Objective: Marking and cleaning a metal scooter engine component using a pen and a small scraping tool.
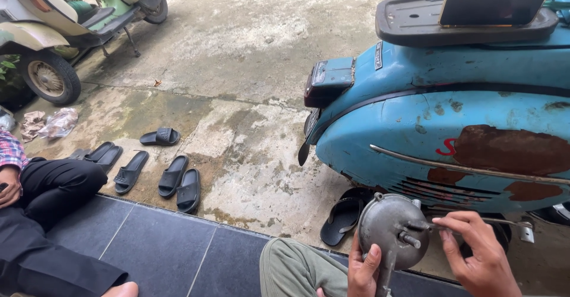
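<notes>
The left hand (363, 268) gripped a round grey metal housing (393, 232) from below, with the thumb pressed on its face. The housing was held up just in front of the lower side of the blue scooter (451, 119), near its rusty patches. The right hand (475, 252) was closed on a thin metal tool (469, 223), and the tip of the tool touched the small bolts at the middle of the housing. A phone (496, 3) lay on the black rack on top of the scooter. Left of the scooter, several black sandals (172, 175) lay on the wet concrete floor (249, 65), and one more lay just under its rear. Far left of the scooter, another person (47, 190) in black trousers sat on the dark tiles. A pale green scooter (77, 18) stood well apart behind.
</notes>
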